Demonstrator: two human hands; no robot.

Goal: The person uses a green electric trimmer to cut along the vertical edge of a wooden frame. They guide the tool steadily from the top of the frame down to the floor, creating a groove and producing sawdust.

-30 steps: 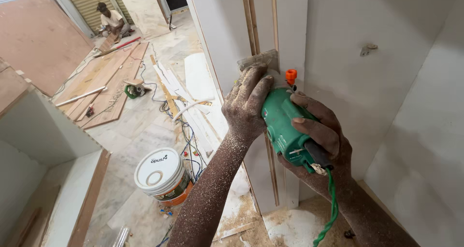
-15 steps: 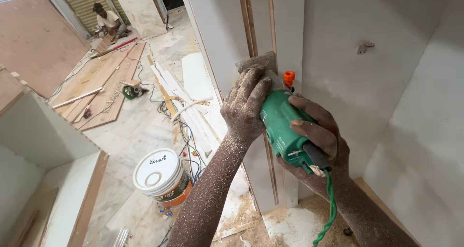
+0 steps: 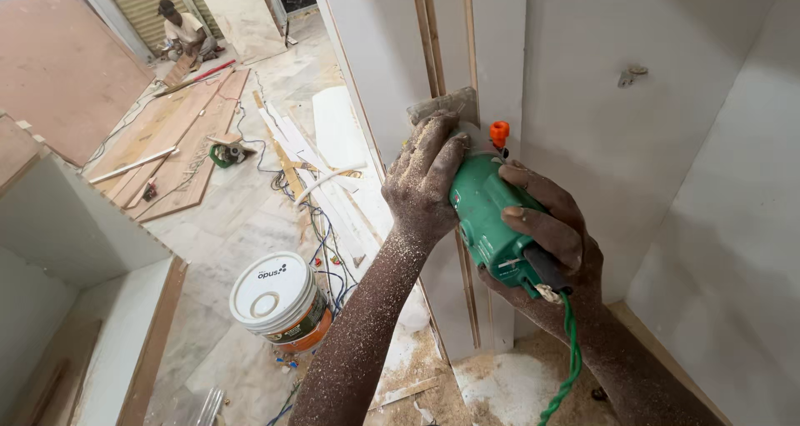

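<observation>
You're mid-trim: right hand (image 3: pixel 542 234) wrapped around the router (image 3: pixel 487 218), left hand (image 3: pixel 425 180) pressing its front against the panel (image 3: pixel 450 42). Next, feed steadily.

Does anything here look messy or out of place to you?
Yes. Sawdust coats the left hand and forearm and lies heaped on the floor below the white panel. Tangled cables and loose white strips lie scattered by the white bucket.
</observation>
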